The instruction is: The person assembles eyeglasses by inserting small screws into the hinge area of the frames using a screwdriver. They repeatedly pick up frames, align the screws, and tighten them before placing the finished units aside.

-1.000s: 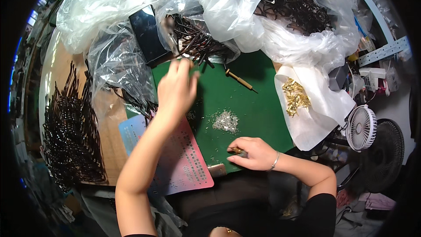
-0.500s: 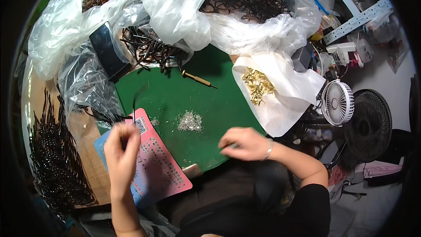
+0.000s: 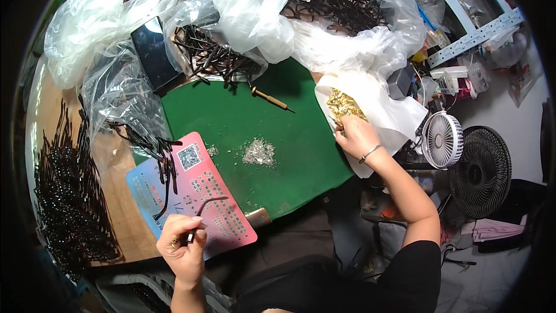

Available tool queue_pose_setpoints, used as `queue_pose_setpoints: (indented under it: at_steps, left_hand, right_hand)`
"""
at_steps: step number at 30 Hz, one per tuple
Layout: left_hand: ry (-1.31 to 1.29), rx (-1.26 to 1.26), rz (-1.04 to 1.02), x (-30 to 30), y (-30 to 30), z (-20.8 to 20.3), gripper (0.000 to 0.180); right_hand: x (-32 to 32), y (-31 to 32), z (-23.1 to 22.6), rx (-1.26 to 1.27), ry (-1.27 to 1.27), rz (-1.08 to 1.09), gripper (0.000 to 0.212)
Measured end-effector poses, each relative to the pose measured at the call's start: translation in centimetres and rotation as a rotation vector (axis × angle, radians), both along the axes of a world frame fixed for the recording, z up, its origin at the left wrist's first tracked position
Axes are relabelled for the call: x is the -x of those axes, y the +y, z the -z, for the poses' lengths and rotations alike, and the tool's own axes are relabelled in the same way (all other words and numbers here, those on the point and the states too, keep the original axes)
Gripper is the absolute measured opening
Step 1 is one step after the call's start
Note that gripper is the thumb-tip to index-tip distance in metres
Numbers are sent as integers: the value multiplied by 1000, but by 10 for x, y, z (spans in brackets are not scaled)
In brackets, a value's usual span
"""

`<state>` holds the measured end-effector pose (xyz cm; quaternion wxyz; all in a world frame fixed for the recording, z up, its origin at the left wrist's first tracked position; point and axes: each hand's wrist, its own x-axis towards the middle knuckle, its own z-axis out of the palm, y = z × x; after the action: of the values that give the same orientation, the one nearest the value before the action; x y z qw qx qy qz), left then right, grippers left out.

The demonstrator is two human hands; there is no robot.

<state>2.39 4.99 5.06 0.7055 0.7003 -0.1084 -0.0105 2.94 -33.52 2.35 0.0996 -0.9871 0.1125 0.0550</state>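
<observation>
My left hand (image 3: 184, 249), near the table's front edge, pinches a dark, slim eyeglass temple (image 3: 212, 202); its curved end points up and right over a pink and blue printed sheet (image 3: 231, 220). At the right, my right hand (image 3: 359, 138) reaches to a heap of small gold-coloured metal pieces (image 3: 343, 103) on white wrapping (image 3: 387, 117). Its fingers are drawn together at the heap's near edge; what is in them is too small to make out. Tiny silvery pieces (image 3: 259, 152) lie heaped on the green mat (image 3: 301, 174).
A screwdriver (image 3: 272, 99) with a tan handle lies across the mat's far part. Dark temples (image 3: 211, 55) fill plastic bags at the back; more lie piled (image 3: 75, 208) at the left. A black box (image 3: 153, 55) stands back left, a white fan (image 3: 442, 140) at the right.
My right hand has moved away and right, from the mat's near edge to the gold pieces. My left hand has come nearer, and the temple now tilts rightward. The whole view has shifted slightly.
</observation>
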Motion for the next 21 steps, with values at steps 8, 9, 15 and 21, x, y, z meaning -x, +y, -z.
queue_pose_setpoints:
  at_steps: [8, 9, 15, 21]
  left_hand:
    - [234, 191, 133, 3, -26, 6, 15]
    - [248, 215, 149, 6, -28, 7, 17]
    - [425, 100, 199, 13, -20, 10, 24]
    - [584, 84, 306, 16, -28, 12, 26]
  right_hand:
    - [15, 12, 14, 111, -168, -9, 12]
    - [13, 11, 14, 182, -201, -73, 12]
    - [8, 19, 12, 382, -241, -242, 10]
    - [5, 62, -72, -337, -11, -31, 10]
